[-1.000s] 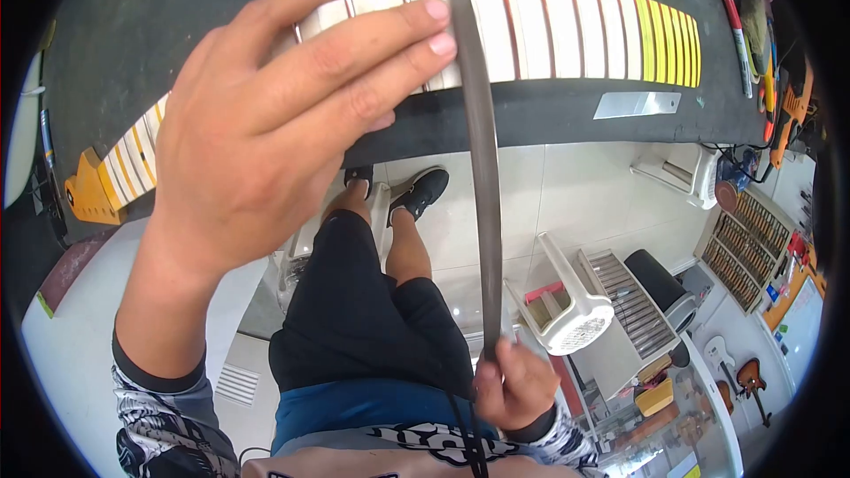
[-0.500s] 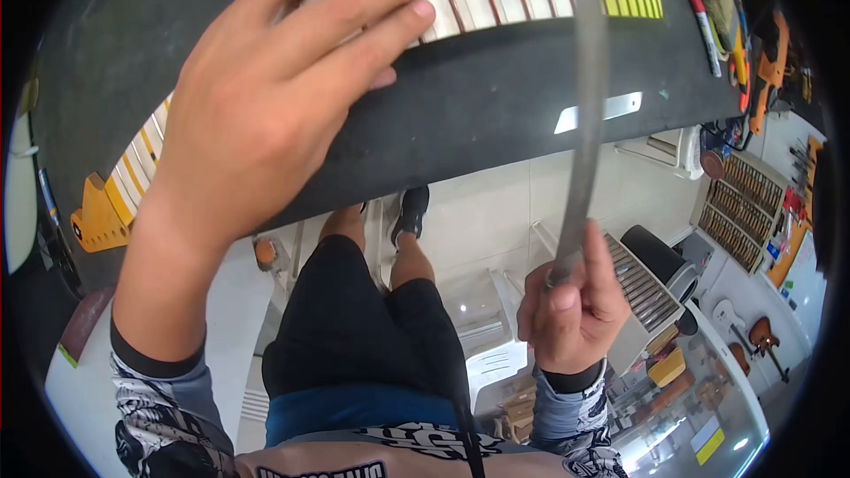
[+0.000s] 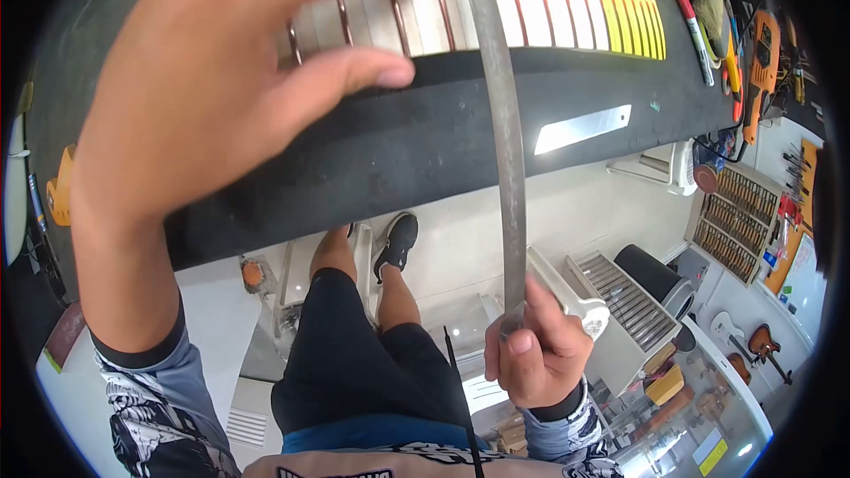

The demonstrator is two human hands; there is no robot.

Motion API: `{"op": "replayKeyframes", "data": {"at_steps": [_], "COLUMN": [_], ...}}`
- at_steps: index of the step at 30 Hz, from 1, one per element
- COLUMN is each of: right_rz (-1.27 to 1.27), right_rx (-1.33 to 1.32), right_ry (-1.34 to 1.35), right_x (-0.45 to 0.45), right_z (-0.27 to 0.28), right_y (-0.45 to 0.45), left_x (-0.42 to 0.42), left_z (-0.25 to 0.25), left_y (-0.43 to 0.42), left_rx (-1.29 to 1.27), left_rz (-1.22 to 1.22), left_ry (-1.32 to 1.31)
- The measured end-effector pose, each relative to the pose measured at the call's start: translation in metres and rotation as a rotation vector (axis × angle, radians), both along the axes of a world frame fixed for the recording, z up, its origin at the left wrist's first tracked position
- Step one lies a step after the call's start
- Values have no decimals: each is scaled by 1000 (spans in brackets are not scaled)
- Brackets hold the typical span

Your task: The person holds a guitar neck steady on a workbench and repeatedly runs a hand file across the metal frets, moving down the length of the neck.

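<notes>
A guitar neck (image 3: 553, 4) lies across the dark work surface, its fretboard masked with white and yellow tape between the frets. My left hand (image 3: 204, 80) is over its left part, thumb and fingers spread apart along the two edges; I cannot tell whether they touch it. My right hand (image 3: 540, 354) grips the lower end of a long flat metal file (image 3: 505, 133), index finger stretched along it. The file points upward in view and crosses in front of the fretboard. Part of an orange-yellow headstock (image 3: 60, 188) shows past my left wrist.
A shiny metal strip (image 3: 583, 128) lies near the edge of the black bench (image 3: 372, 150). A red-capped marker (image 3: 693, 35) and an orange tool (image 3: 763, 66) sit at the right. Below are a rack of files (image 3: 624, 301), a glass case (image 3: 708, 407) and guitars on the wall (image 3: 766, 350).
My left hand has lifted closer to the camera and its thumb and fingers have spread. The file in my right hand has shifted left across the fretboard. The view has moved slightly.
</notes>
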State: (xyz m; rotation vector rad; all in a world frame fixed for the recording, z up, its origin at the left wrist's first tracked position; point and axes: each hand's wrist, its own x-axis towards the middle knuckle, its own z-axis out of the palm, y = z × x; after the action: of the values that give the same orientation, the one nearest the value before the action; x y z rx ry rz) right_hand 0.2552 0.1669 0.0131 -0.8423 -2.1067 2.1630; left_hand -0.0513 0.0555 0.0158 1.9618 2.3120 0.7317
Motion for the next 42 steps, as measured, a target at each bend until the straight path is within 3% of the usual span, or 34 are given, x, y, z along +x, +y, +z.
{"op": "replayKeyframes", "data": {"at_steps": [5, 8, 11, 18, 25, 34, 42], "right_rz": [-12, -123, -34, -23, -23, 129, 153], "right_rx": [-109, -232, -191, 270, 333, 563, 645], "right_ry": [13, 69, 39, 123, 76, 21, 49], "right_x": [6, 8, 12, 32, 60, 60, -44], "right_z": [-4, -5, -6, -20, -12, 12, 8], "right_y": [-1, -9, -7, -31, -41, -38, -6], "left_x": [-12, -11, -9, -6, 6, 9, 7], "left_z": [8, -9, -18, -26, -25, -21, -19], "left_y": [0, -2, -4, -7, -1, 3, 3], "left_rx": [-107, -44, 8, 102, 82, 27, 27], "left_rz": [54, 52, 45, 71, 204, 192, 183], "left_ry": [-36, -11, 33, 84, 40, 90, 6]}}
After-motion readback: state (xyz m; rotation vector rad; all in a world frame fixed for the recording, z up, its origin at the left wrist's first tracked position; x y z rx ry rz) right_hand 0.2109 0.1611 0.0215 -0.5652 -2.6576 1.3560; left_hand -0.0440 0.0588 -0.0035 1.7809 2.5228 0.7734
